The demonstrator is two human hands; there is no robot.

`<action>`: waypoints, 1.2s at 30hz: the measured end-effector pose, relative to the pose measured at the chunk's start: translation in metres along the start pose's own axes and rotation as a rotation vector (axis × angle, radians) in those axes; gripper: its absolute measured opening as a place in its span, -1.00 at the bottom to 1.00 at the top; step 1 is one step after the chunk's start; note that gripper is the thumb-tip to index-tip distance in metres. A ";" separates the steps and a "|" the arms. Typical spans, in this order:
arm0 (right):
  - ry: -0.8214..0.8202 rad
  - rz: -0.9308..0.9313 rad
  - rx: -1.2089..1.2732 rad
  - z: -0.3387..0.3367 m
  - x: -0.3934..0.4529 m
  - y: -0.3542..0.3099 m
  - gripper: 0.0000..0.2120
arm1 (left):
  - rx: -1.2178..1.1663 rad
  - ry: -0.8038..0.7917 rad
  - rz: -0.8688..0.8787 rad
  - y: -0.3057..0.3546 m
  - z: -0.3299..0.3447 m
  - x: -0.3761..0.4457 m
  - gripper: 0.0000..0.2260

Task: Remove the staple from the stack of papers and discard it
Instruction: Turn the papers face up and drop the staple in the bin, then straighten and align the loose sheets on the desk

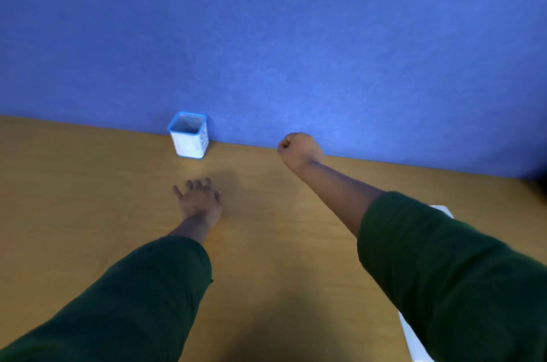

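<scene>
Left hand (199, 202) lies flat mid-frame, fingers spread; right hand (299, 148), right of centre, is raised and clenched.

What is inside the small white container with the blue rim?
The container stands open by the blue wall. Only its pale inner walls show, with no contents visible; its bottom is hidden by the near rim.

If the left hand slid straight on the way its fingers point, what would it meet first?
Probably the white container with the blue rim: the left hand lies flat on the table, fingers pointing toward it, bare wood between. Depth is uncertain; it may pass just beside.
</scene>
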State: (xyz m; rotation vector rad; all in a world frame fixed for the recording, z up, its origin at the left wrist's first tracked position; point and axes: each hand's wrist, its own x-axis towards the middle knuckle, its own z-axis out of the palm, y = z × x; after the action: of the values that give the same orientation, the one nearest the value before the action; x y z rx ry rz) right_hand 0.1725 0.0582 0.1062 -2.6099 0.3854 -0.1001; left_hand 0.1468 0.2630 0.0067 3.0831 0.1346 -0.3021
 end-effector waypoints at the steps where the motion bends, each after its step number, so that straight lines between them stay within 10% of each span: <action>1: 0.007 0.009 0.006 -0.007 -0.005 0.015 -0.83 | 0.005 0.006 0.039 0.016 -0.001 -0.007 -0.57; 20: -0.008 0.332 0.042 -0.118 -0.109 0.333 -0.81 | -0.101 -0.017 0.239 0.275 0.041 -0.155 -0.57; 36: -0.158 0.374 -0.042 -0.133 -0.118 0.427 -0.52 | -0.356 -0.074 -0.023 0.372 0.061 -0.187 -0.43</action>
State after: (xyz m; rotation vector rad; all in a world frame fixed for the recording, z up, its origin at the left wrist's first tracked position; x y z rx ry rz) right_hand -0.0668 -0.3264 0.0149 -2.5152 0.8144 0.2409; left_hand -0.0138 -0.1254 -0.0051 2.7166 0.1982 -0.3493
